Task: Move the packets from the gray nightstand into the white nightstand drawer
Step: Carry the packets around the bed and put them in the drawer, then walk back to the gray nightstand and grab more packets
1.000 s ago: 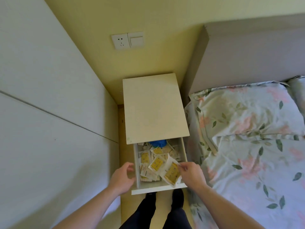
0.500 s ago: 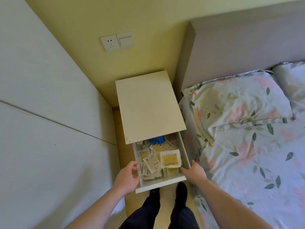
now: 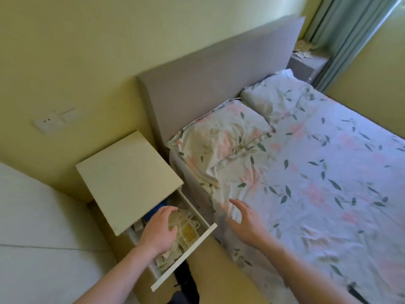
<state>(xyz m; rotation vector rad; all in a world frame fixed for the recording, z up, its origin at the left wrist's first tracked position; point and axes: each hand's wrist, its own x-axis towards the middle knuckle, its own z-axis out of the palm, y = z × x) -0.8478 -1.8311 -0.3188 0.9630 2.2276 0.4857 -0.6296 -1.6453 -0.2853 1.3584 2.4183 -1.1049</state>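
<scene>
White laminate makes up the near nightstand [image 3: 129,178], which stands between the yellow wall [image 3: 87,51] and the bed [image 3: 317,183], its drawer [image 3: 186,251] pulled out toward the viewer. Inside the drawer lies a loose heap of packets [image 3: 188,232], pale with yellow squares on them, and something blue [image 3: 160,207] shows at the back under the nightstand top.

The left hand [image 3: 158,230] reaches down into the drawer, palm down, and hangs over or rests on the heap; its fingers are bent a little and spread, and the blur makes it hard to say whether they pinch a packet, though none shows clamped in them. The right hand [image 3: 245,220] hangs over the edge of the bed beside the drawer, fingers apart and relaxed, holding nothing, just above the flowered sheet [image 3: 328,205].

Far off at the other side of the bed, past the grey headboard [image 3: 219,73] and next to the blue-green curtain [image 3: 350,29], stands the gray nightstand [image 3: 306,64]. A few pale things lie on its top [image 3: 303,50]; they look like more packets but are too small to tell for sure.

Two pillows [image 3: 223,137] in the same flowered cloth lie against the headboard. A socket and switch plate [image 3: 55,120] sits on the wall above the white nightstand. Dark trouser legs [image 3: 185,281] show below the drawer front.
</scene>
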